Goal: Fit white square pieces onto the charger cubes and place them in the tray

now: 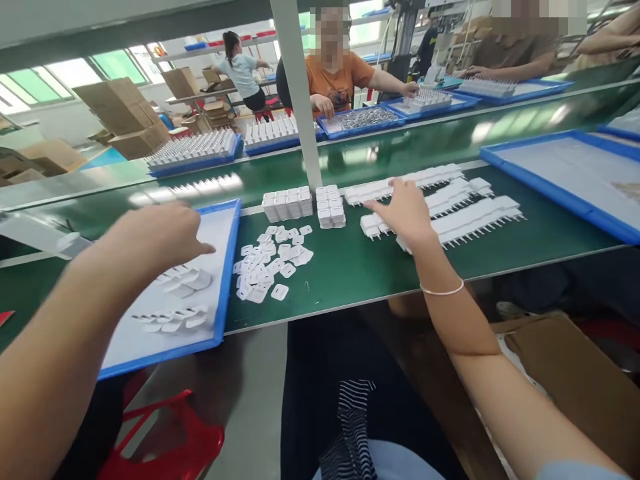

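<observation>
My right hand (406, 212) lies flat, fingers spread, on rows of white plug parts (470, 217) lined up on the green bench (360, 267). My left hand (155, 239) hovers above a blue-rimmed white tray (227, 280), fingers curled, with nothing seen in it. A few white plug parts (183, 281) lie on the tray just under it, and a second short row (173, 320) sits nearer me. A loose heap of small white covers (270, 263) lies between the tray and my right hand. Two blocks of stacked white housings (303, 203) stand behind the heap.
A white post (300, 100) rises behind the housings. Another blue tray (565, 173) sits at the right. Beyond the green conveyor (380, 143), people in orange and tan work at blue trays of parts. A red stool (170, 440) and a cardboard box (575, 380) stand below the bench.
</observation>
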Demonstrator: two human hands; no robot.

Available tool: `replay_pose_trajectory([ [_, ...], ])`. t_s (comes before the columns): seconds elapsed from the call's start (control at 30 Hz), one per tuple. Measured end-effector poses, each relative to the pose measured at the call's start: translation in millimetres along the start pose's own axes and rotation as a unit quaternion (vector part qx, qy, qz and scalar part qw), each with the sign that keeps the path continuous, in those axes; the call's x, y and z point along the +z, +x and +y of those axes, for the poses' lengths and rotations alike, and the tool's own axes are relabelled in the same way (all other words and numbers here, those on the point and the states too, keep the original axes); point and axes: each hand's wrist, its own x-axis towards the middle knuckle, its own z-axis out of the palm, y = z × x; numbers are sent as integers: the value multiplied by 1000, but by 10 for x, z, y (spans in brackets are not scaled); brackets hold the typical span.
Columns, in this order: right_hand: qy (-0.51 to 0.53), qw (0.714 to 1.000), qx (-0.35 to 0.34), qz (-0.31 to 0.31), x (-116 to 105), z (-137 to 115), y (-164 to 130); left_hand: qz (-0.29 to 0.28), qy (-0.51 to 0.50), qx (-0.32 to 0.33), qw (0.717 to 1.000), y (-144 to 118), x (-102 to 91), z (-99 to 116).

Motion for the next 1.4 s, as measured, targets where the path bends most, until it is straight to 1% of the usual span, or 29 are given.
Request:
replay_pose_trajectory([
  [0.03, -102, 994, 17, -24, 46, -9, -112, -9, 9, 12, 1000, -139, -73, 93],
  [0.07, -178, 982, 34, -46, 106, -24, -208, 6, 34, 31, 999, -300, -115, 226],
  [0.1, -221, 972, 50, -63, 174, -43, -279, 48, 26, 47, 997, -471, -125, 388],
  [0.17, -253, 962, 66, -76, 309, -82, -346, 116, -58, 79, 988, -790, -45, 739],
  [0.2, -258, 961, 69, -76, 364, -99, -347, 121, -105, 80, 984, -918, 38, 900],
  [0.23, -260, 960, 72, -75, 406, -112, -336, 109, -154, 69, 980, -1019, 145, 1036],
  [0.27, -264, 959, 74, -73, 434, -121, -321, 85, -212, 51, 972, -1091, 267, 1142],
  [0.3, -267, 958, 77, -71, 448, -128, -309, 47, -275, 25, 960, -1139, 397, 1217],
  [0.33, -268, 958, 77, -70, 451, -132, -307, 4, -340, -9, 941, -1167, 528, 1267],
  [0.4, -265, 959, 70, -70, 431, -135, -352, -62, -454, -77, 885, -1190, 772, 1319],
  [0.43, -261, 960, 62, -73, 414, -134, -404, -76, -500, -108, 856, -1196, 877, 1337],
  [0.5, -254, 962, 41, -90, 377, -125, -571, -62, -569, -153, 805, -1216, 1043, 1387],
  [0.57, -214, 971, 9, -104, 347, -107, -822, -35, -619, -190, 761, -1253, 1140, 1468],
  [0.6, -171, 980, -15, -96, 339, -97, -976, -28, -642, -206, 738, -1276, 1162, 1519],
  [0.63, -110, 990, -47, -74, 336, -92, -1147, -24, -664, -222, 713, -1299, 1166, 1573],
  [0.67, -33, 995, -84, -37, 339, -91, -1330, -23, -688, -233, 687, -1319, 1155, 1628],
  [0.7, 50, 991, -126, 8, 350, -99, -1521, -20, -712, -241, 659, -1335, 1131, 1681],
  [0.77, 199, 958, -191, 74, 398, -139, -1896, -5, -752, -246, 612, -1349, 1061, 1775],
  [0.8, 257, 939, -214, 82, 434, -169, -2064, 5, -765, -243, 596, -1347, 1025, 1813],
  [0.87, 335, 912, -225, 77, 523, -236, -2334, 29, -787, -234, 570, -1338, 974, 1864],
  [0.93, 373, 901, -213, 61, 611, -284, -2500, 45, -808, -224, 543, -1334, 965, 1875],
  [1.0, 383, 898, -213, 41, 657, -290, -2568, 48, -826, -216, 519, -1349, 996, 1839],
  [1.07, 379, 894, -238, 7, 628, -250, -2553, 53, -829, -210, 516, -1384, 1045, 1754],
  [1.13, 384, 882, -266, -66, 525, -190, -2463, 62, -827, -191, 526, -1435, 1086, 1632],
  [1.2, 401, 870, -252, -137, 386, -148, -2306, 55, -824, -157, 541, -1492, 1103, 1498],
  [1.23, 412, 870, -220, -159, 321, -145, -2211, 44, -822, -140, 551, -1519, 1103, 1437],
  [1.3, 438, 870, -127, -188, 231, -179, -2012, 17, -809, -112, 576, -1565, 1093, 1338],
  [1.33, 453, 862, -81, -214, 210, -213, -1921, 4, -799, -101, 593, -1582, 1087, 1302],
  [1.4, 477, 825, -16, -301, 214, -293, -1776, -15, -783, -79, 617, -1608, 1082, 1252],
])
